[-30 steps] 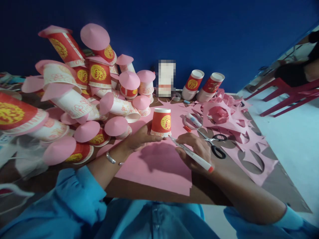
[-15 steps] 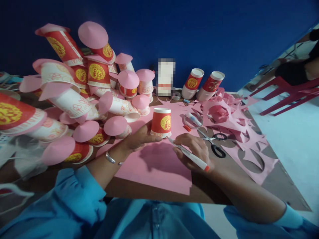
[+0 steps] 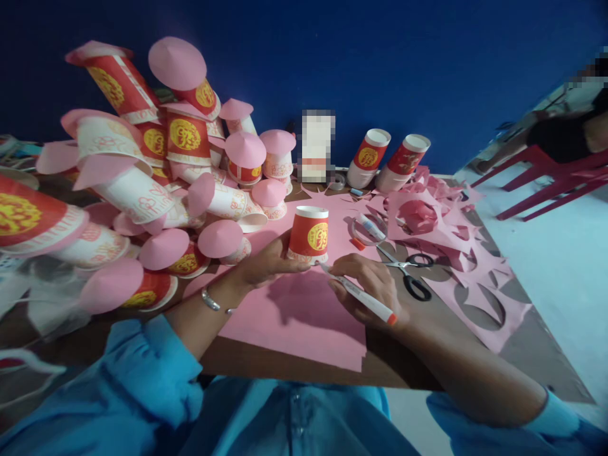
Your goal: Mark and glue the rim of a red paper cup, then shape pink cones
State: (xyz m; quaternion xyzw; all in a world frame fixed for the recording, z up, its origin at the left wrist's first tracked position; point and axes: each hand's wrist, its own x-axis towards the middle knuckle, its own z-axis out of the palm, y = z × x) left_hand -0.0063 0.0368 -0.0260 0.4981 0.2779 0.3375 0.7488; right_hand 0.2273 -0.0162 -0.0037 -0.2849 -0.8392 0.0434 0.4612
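Upside down above the pink paper sheets, a red paper cup with a yellow emblem is held by my left hand. My thumb lies along the cup's lower rim; the other fingers are mostly hidden behind and under it. My right hand grips a white marker with a red end. The marker's tip is at the cup's lower rim, by a small dark mark there. Right of this hand lie scissors with black handles, blades spread.
Many cups with pink cone tops are heaped on the left. Two cup stacks stand by the blue wall. Pink paper scraps cover the table's right side, near a tape roll. A person sits on a red stool at right.
The cup has turned slightly in my left hand, its emblem shifting a little to the right. The dark mark at the rim shows more clearly. My right hand has barely moved.
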